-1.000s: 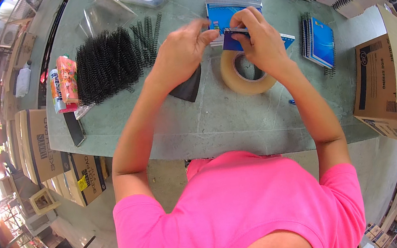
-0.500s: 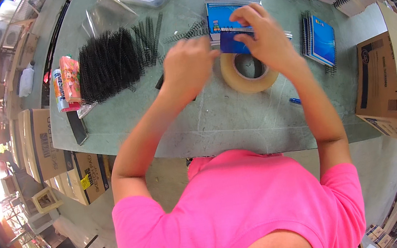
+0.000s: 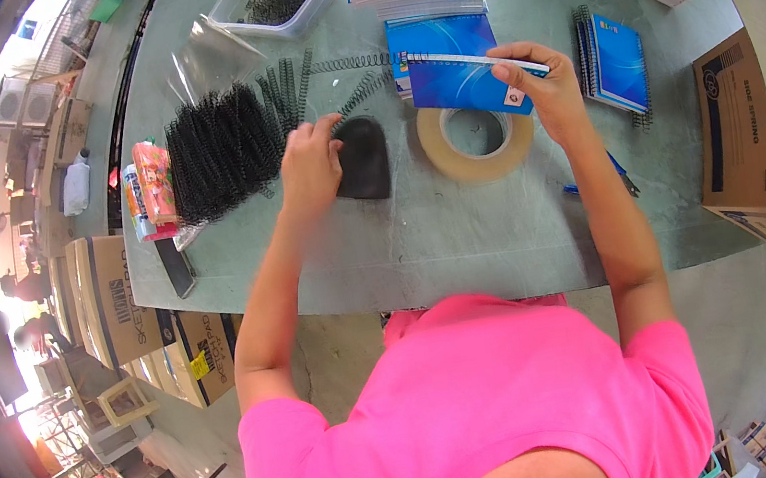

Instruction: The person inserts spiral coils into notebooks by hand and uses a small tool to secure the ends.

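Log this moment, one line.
right hand: holds blue notebook | left hand: at coil end, grip unclear | tape roll: on table

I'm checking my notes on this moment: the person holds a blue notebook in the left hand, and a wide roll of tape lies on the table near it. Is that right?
Not quite: the head view shows the right hand, not the left, holding the blue notebook. A wide roll of tape does lie on the table near it.

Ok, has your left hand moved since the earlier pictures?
Yes: the left hand has moved left, farther from the tape roll and closer to the heap of black coils.
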### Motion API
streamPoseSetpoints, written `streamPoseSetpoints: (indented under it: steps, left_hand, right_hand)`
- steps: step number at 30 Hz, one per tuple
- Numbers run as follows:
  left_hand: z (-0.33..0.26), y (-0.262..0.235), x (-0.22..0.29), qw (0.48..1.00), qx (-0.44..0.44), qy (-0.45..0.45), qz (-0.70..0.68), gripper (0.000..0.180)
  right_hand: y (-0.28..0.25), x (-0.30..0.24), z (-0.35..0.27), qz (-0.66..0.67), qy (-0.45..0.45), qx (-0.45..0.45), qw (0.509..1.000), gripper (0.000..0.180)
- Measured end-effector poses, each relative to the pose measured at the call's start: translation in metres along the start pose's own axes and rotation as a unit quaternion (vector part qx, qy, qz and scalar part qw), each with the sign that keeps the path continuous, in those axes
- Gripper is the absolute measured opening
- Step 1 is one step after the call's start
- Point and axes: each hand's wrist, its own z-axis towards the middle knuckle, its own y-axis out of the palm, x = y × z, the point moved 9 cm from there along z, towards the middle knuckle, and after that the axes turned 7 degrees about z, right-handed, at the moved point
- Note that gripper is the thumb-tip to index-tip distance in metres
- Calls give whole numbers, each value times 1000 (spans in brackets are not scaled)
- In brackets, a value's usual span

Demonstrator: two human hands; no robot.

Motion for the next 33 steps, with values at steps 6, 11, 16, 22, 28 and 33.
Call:
streamPoseSetpoints:
  steps: [6, 11, 16, 22, 28, 33]
  left_hand:
    - [-7, -2, 17, 996, -19, -13, 80, 36]
    - [-6, 12, -16, 998, -23, -59, -6, 52]
    - [-1, -22, 10, 982, -149, -103, -44, 48]
    - [26, -116, 85, 977, 204, 44, -39, 38]
    - [23, -77, 109, 988, 70, 119, -66, 36]
    - [25, -56, 107, 989, 84, 117, 24, 31]
  right_hand:
    - [1, 10, -3, -35, 24, 34, 999, 25]
    - [7, 9, 5, 13, -28, 68, 997, 21]
    - [9, 5, 15, -11, -42, 39, 998, 21]
    - [13, 11, 6, -10, -55, 7, 998, 21]
    - [18, 12, 2, 17, -36, -13, 999, 22]
    - [23, 9, 4, 10, -31, -23, 999, 21]
